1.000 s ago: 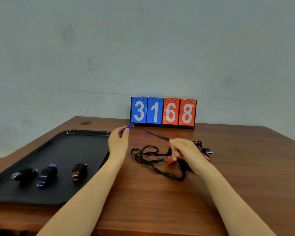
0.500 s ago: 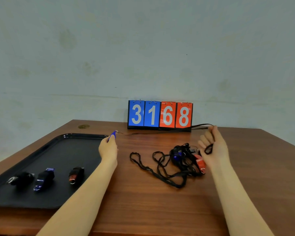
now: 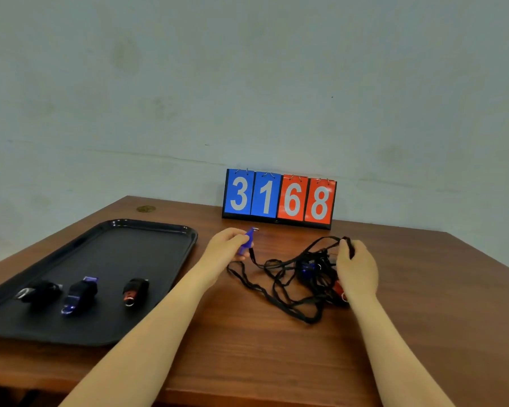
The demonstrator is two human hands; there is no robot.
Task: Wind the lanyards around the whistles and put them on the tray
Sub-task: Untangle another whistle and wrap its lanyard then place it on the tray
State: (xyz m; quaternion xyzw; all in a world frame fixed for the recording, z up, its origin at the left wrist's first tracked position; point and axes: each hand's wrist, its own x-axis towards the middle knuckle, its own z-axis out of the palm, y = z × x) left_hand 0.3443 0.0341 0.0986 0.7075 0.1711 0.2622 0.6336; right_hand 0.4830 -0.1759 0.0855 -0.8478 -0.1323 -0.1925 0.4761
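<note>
My left hand [image 3: 225, 250] grips a blue whistle [image 3: 247, 242] above the table, just right of the black tray [image 3: 147, 230]. Its black lanyard [image 3: 320, 242] runs right to my right hand [image 3: 355, 267], whose fingers are closed on the cord. Under and beside that hand lies a tangled pile of black lanyards [image 3: 288, 289] with another blue whistle [image 3: 309, 267] and a red whistle [image 3: 337, 287] in it. Three wound whistles lie on the tray's near part: a black one [image 3: 39, 292], a blue one [image 3: 80, 293] and a red one [image 3: 135, 290].
A flip scoreboard [image 3: 279, 198] reading 3168 stands at the table's back edge against the wall. A small round brass fitting [image 3: 146, 209] sits in the wooden table [image 3: 276, 348] at the far left corner.
My right hand has come back down from near the scoreboard to the tangled pile, still on the cord. My left hand with the blue whistle moved right, away from the tray.
</note>
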